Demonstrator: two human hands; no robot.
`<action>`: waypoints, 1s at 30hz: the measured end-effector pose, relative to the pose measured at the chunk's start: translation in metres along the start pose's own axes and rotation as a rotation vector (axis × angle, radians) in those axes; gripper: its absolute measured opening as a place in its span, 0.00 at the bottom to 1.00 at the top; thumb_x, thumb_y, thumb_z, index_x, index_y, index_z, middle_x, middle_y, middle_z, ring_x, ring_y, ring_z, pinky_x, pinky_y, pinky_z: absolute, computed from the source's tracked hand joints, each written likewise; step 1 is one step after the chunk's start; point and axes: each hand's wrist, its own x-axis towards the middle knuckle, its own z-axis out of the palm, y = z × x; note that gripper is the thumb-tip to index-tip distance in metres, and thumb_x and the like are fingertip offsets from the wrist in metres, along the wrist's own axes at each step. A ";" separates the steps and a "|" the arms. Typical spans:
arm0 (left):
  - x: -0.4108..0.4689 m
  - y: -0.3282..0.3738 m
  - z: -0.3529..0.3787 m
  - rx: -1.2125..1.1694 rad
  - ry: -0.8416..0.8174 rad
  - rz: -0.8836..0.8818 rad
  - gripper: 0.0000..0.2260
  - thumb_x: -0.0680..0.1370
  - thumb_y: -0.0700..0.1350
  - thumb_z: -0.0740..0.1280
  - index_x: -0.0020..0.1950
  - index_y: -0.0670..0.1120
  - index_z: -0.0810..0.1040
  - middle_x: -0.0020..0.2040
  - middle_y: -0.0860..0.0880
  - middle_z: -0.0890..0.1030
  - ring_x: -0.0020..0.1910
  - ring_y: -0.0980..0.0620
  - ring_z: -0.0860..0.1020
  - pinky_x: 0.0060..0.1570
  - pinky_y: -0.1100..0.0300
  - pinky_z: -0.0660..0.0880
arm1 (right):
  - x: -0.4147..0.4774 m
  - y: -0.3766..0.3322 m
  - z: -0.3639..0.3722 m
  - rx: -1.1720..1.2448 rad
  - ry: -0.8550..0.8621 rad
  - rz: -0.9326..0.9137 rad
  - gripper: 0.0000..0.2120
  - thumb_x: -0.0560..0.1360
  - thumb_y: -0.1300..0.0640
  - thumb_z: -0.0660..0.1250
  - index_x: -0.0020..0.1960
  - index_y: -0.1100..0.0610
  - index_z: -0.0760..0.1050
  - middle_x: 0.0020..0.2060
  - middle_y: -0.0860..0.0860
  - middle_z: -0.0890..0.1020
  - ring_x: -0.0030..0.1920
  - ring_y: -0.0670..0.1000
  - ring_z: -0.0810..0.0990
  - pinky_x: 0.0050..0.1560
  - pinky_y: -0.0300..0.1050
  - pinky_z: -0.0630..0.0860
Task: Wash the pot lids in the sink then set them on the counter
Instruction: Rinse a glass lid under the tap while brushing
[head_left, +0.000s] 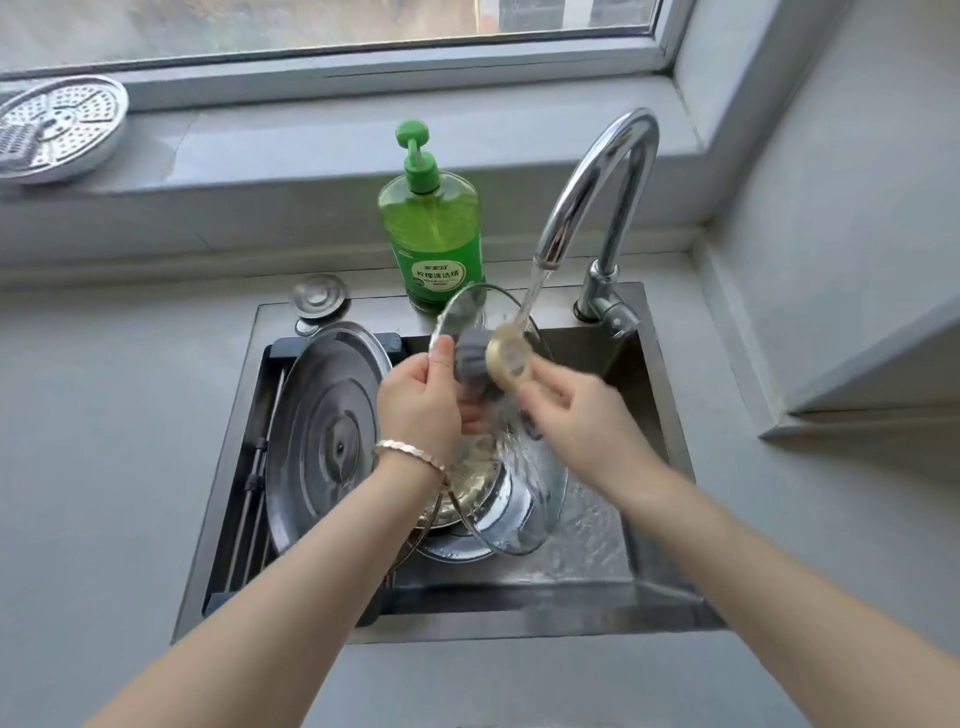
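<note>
A clear glass pot lid (524, 499) with a grey ribbed knob (471, 364) stands on edge over the sink (571, 608), under running water. My left hand (421, 400) grips its upper rim beside the knob, thumb on the glass. My right hand (569, 415) pinches a round tan scrub pad (511, 357), blurred, against the lid where the stream lands. A large steel lid (322, 431) leans inside the sink's left side. Another steel lid (457, 551) lies at the sink's bottom, mostly hidden behind the glass lid.
The chrome faucet (597, 182) arches over the sink's back right. A green dish soap bottle (431, 223) stands behind the sink, with a round metal drain cover (318, 296) to its left. A perforated steamer plate (57, 130) sits on the windowsill. Grey counter (104, 441) surrounds the sink.
</note>
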 end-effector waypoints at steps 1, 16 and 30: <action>0.007 -0.001 -0.002 0.054 0.053 0.021 0.21 0.80 0.50 0.60 0.31 0.39 0.73 0.29 0.41 0.77 0.32 0.44 0.78 0.32 0.55 0.76 | -0.015 -0.002 0.005 -0.028 -0.024 -0.037 0.19 0.79 0.48 0.59 0.70 0.44 0.66 0.41 0.49 0.82 0.33 0.47 0.77 0.36 0.41 0.75; 0.013 0.009 -0.011 -0.188 0.148 -0.117 0.21 0.81 0.50 0.58 0.31 0.40 0.69 0.32 0.37 0.81 0.27 0.44 0.81 0.29 0.55 0.78 | -0.047 0.021 0.026 -0.121 -0.075 -0.087 0.20 0.79 0.48 0.60 0.70 0.39 0.65 0.21 0.47 0.68 0.24 0.45 0.64 0.29 0.41 0.61; 0.016 0.021 -0.023 -0.354 0.263 -0.143 0.20 0.81 0.51 0.58 0.34 0.40 0.69 0.30 0.40 0.80 0.26 0.47 0.81 0.24 0.59 0.78 | -0.023 0.071 0.006 0.108 0.031 0.233 0.21 0.76 0.44 0.63 0.67 0.48 0.72 0.46 0.50 0.83 0.45 0.47 0.77 0.50 0.44 0.71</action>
